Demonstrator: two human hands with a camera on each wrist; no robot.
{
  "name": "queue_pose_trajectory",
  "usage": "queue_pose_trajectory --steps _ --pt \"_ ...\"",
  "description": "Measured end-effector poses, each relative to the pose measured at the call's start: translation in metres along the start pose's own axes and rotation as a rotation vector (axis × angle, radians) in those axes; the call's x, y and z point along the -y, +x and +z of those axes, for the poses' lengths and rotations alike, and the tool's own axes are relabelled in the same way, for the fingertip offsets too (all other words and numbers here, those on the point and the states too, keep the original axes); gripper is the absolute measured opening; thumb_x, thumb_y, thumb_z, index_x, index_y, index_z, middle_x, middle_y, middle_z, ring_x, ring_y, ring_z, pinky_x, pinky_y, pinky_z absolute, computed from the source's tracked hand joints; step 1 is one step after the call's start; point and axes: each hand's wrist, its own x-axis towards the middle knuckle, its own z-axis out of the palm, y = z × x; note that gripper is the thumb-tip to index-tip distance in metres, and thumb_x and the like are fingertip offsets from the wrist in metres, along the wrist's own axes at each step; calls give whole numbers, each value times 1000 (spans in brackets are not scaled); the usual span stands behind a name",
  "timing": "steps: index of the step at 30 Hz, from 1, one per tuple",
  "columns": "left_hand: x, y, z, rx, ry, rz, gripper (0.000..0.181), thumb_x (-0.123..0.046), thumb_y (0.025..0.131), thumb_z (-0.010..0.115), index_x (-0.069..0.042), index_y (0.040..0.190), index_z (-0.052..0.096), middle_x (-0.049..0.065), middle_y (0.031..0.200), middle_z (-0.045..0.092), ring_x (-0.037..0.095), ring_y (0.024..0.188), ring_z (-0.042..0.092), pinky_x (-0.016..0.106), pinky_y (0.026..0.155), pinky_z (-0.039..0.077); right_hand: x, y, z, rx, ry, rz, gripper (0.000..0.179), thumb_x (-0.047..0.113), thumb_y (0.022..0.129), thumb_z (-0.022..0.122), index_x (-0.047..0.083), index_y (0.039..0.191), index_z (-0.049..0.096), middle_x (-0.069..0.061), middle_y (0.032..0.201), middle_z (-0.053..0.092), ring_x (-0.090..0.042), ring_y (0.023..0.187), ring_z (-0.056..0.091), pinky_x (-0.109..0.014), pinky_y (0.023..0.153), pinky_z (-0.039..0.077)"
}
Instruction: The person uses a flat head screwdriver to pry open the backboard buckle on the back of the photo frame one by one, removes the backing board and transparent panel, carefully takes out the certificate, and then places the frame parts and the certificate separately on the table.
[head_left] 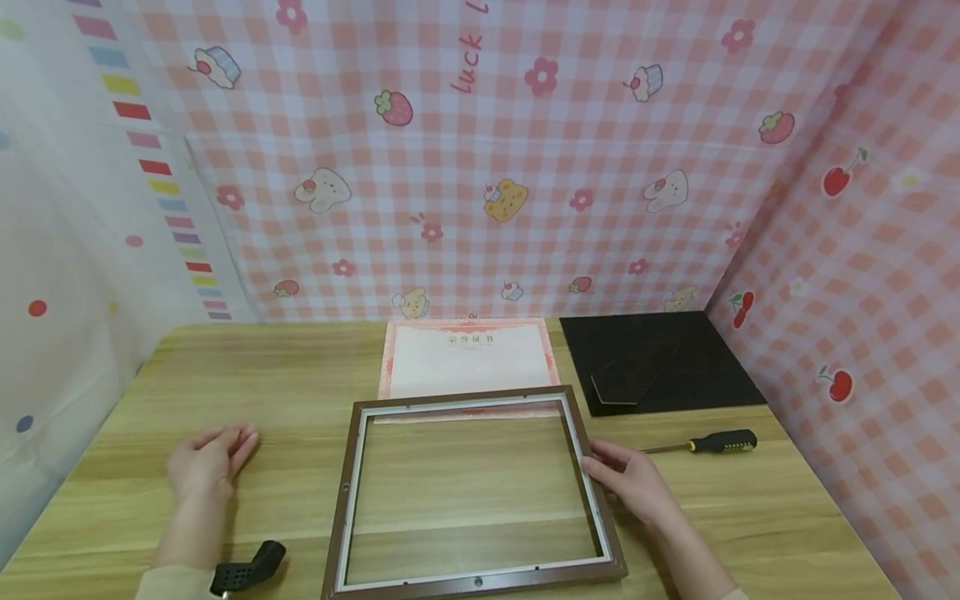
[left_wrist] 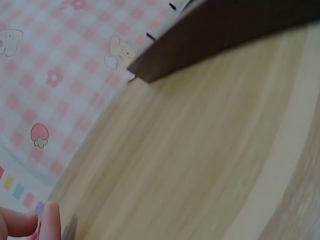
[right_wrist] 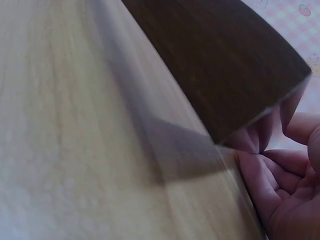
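Note:
A brown picture frame with a pale inner lip stands over the middle of the table, its opening bare. My right hand holds its right side, thumb on top and fingers at the outer edge. In the right wrist view the frame's dark brown side meets the curled fingers. Off to the left, my left hand rests over the table, fingers loosely bent and close together. Two of its fingertips show at the lower left of the left wrist view, away from the frame; no held thing shows.
Behind the frame lies a certificate sheet with a red border, partly overlapped by it. A black backing board with a stand flap lies at the back right. A screwdriver lies right of my right hand. Patterned cloths enclose the table.

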Motion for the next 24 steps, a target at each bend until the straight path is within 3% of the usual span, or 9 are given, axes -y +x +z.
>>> queue_pose_trajectory --steps 4,10,20,24 --pt "0 4 -4 20 110 29 13 6 97 52 2 109 48 3 70 69 12 67 70 26 72 58 1 0 -2 -11 -46 -14 50 14 93 71 -11 133 55 -24 125 63 -27 109 63 -22 79 53" --pt "-3 8 -11 91 303 22 5 -1 101 50 1 105 52 3 69 68 12 65 70 27 71 59 2 0 -1 -52 -121 -27 48 16 92 73 -10 130 59 -22 122 66 -28 109 64 -21 79 53" --pt "-10 8 -19 269 674 87 44 -15 104 47 24 123 44 3 72 68 11 65 70 26 68 59 3 -2 2 -129 -222 -46 47 25 90 76 -1 127 66 -14 116 70 -25 104 67 -24 78 55" --pt "-9 2 -17 319 822 131 51 -18 103 49 26 128 40 5 78 69 10 68 70 26 68 59 3 -3 5 -151 -269 -55 44 26 90 76 2 126 68 -12 115 71 -24 103 67 -27 79 55"
